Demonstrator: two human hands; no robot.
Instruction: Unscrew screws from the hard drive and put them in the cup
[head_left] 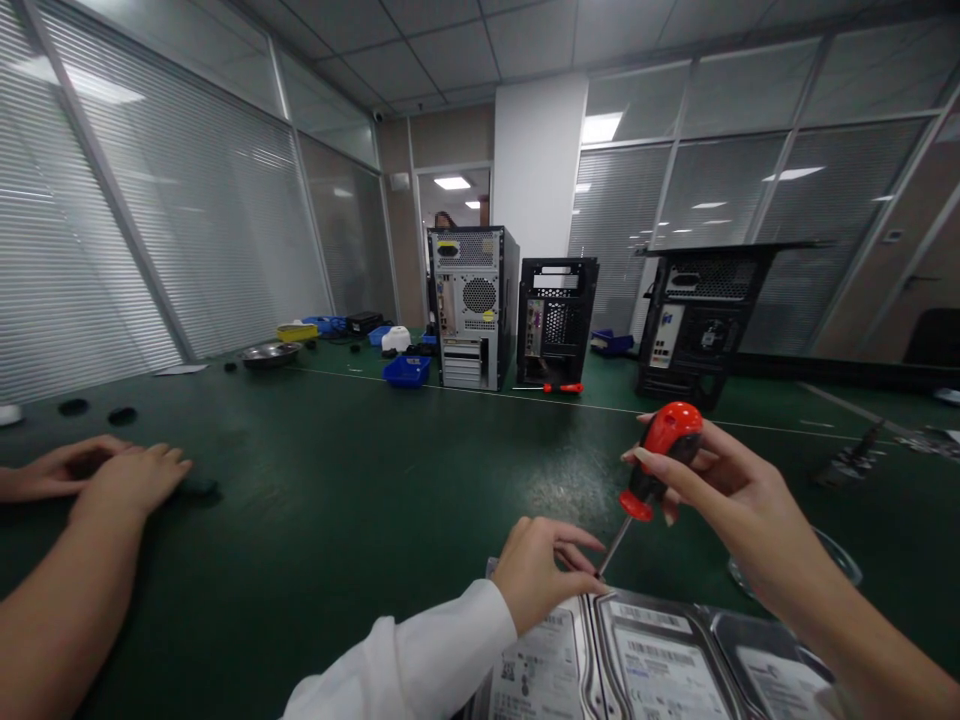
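"Hands meet above a row of hard drives (pixel 667 660) on the worktop (pixel 360 480), the right hand (pixel 724 475) gripping a red-and-black screwdriver (pixel 666 445) by its handle."

"And the left hand (pixel 536 570)?"

"Low at the drives' far edge, fingers curled and thumb extended around the screwdriver's tip. (Whether it pinches a screw there or merely steadies the shaft, I cannot tell.)"

"Which way does the tool lie?"

"Aslant: handle high and to the right, shaft running down and leftward, its tip by the far edge of the row, near the seam between the left and middle drives."

"Which hand is nearer the metal?"

"Left, close over the far end of the left drive. The right hangs higher, up and to the right of the tip, its forearm crossing before the right-hand drive."

"Anyone else at work?"

"At far left, a co-worker's hands (pixel 131 480), well apart; behind, a second screwdriver (pixel 559 388) lies before a black computer case (pixel 559 320)."
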